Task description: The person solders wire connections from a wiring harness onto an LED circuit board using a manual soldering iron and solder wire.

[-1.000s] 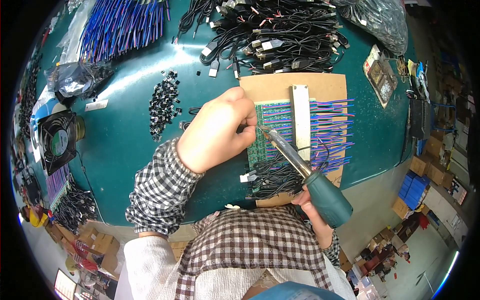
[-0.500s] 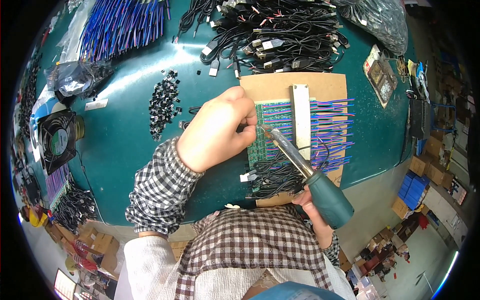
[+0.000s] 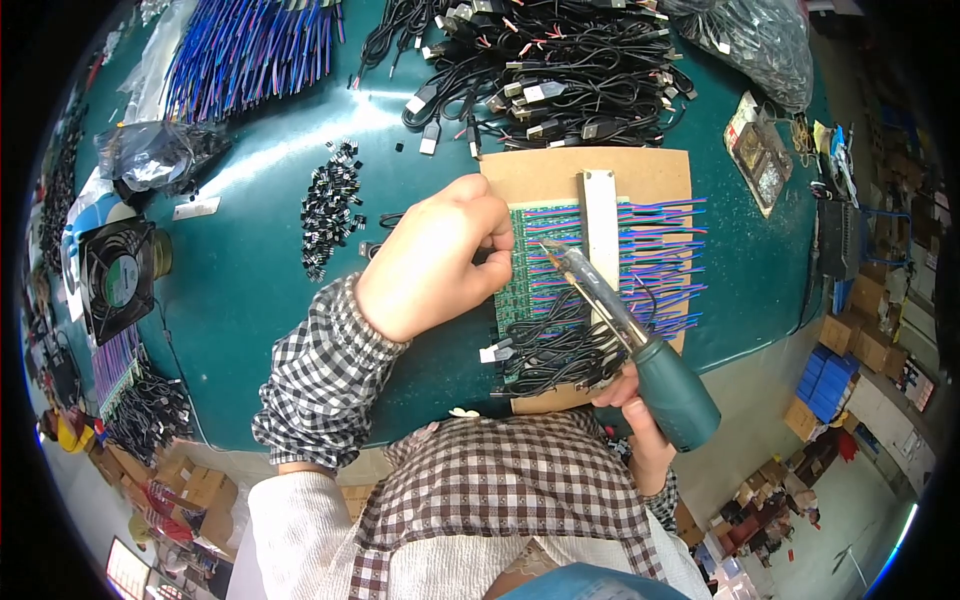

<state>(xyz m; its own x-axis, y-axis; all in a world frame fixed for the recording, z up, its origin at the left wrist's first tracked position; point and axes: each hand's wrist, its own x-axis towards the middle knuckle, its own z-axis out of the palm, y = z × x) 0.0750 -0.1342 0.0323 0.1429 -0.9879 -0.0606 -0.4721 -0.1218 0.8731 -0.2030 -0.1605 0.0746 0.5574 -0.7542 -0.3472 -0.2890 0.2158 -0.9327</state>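
Note:
My left hand [image 3: 440,255] is closed in a pinch at the left edge of a row of green circuit boards [image 3: 518,275]. Something dark shows between its fingers, apparently a black USB cable, whose plug [image 3: 368,249] sticks out on the left behind the hand. My right hand [image 3: 640,410] grips a soldering iron [image 3: 672,395] by its green handle. The iron's tip lies over the boards, a little right of my left fingertips. Blue, red and dark wires [image 3: 665,240] run right from the boards, beneath a pale metal bar [image 3: 602,225]. Cardboard [image 3: 540,172] lies underneath.
Black USB cables [image 3: 560,85] are heaped at the back, beside blue wire bundles [image 3: 255,50]. Small black parts [image 3: 330,205] lie left of my hand. A fan [image 3: 118,280] stands far left. On the right are a solder-stained tray [image 3: 760,155] and a plastic bag [image 3: 755,45].
The soldering iron has moved right, and its tip has drawn away from my left fingertips. My right hand has shifted slightly right with it. My left hand stays in place.

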